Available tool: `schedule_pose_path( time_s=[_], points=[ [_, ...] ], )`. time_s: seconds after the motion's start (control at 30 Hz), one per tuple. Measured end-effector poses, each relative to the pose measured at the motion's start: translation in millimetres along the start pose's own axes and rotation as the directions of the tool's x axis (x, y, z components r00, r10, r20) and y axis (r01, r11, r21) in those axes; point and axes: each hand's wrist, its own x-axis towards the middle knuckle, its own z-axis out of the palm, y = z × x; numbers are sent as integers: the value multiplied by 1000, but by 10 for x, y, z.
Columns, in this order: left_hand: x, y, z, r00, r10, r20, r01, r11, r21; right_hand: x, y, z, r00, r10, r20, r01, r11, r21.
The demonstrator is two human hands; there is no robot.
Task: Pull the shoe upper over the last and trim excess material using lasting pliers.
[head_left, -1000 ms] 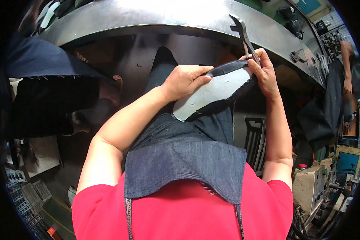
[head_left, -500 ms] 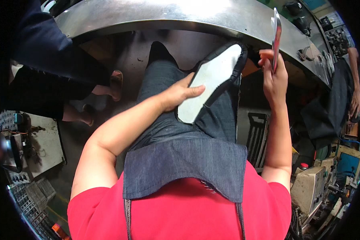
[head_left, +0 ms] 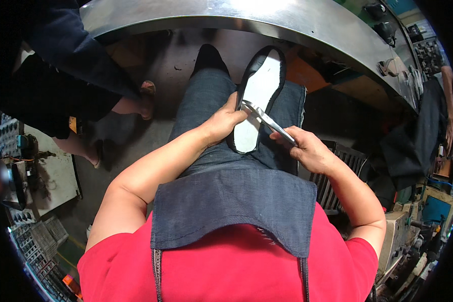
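Note:
A black shoe upper (head_left: 281,75) lies sole side up across my lap, with a white insole (head_left: 259,90) showing inside its dark rim. My left hand (head_left: 223,122) is closed on the shoe's left side, its thumb over the edge of the insole. In my right hand (head_left: 309,151) is a pair of silver metal pliers (head_left: 273,124), gripped by the handles. Their head rests over the middle of the insole, close to my left thumb; whether the jaws pinch anything I cannot make out. The blue denim apron (head_left: 231,206) covers my lap beneath the shoe.
A shiny metal bench (head_left: 211,11) curves across the far side beyond my knees. At left stands another person (head_left: 70,65) in dark clothes, near a white worktable (head_left: 58,176). Machinery (head_left: 395,231) is at the right, with another person's arm (head_left: 448,110) beyond it.
My right hand has come down and left, bringing the pliers from raised upright to the shoe. The shoe has turned more upright and shifted slightly left, still in my left hand.

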Motion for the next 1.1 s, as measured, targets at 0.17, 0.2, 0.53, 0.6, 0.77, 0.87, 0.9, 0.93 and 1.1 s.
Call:
schedule_pose_path(
  time_s=[0.17, 0.2, 0.53, 0.6, 0.77, 0.87, 0.9, 0.93, 1.1],
  points=[
    [-3, 48, -7, 996, 72, 60, -79, 989, 125, 24, -135, -155, 997, 64, 31, -58, 986, -156],
    [-34, 127, 9, 998, 39, 40, -46, 976, 212, 39, -163, -171, 996, 76, 43, -65, 972, -225],
    [25, -67, 10, 988, 152, 40, -157, 934, 322, 189, 53, -220, 1000, -24, 12, 27, 842, -538],
    [79, -116, -9, 983, 176, 53, -183, 919, 348, 254, 473, -187, 984, -178, 22, 163, 839, -519],
    [107, -44, -111, 978, 168, 127, -203, 910, 362, 348, 575, -214, 943, -333, -27, 273, 814, -514],
    [46, -67, -141, 952, 239, 192, -288, 913, 288, 254, 554, -189, 951, -309, -11, 262, 824, -502],
    [44, -86, -126, 969, 185, 163, -218, 953, 210, 195, 590, -167, 955, -295, -28, 247, 845, -475],
    [43, -100, -113, 982, 128, 139, -145, 981, 127, 153, 619, -147, 959, -280, -43, 232, 864, -447],
    [79, -119, -112, 977, 144, 157, -172, 968, 185, 82, 616, -112, 967, -248, -61, 211, 910, -356]
  ],
)
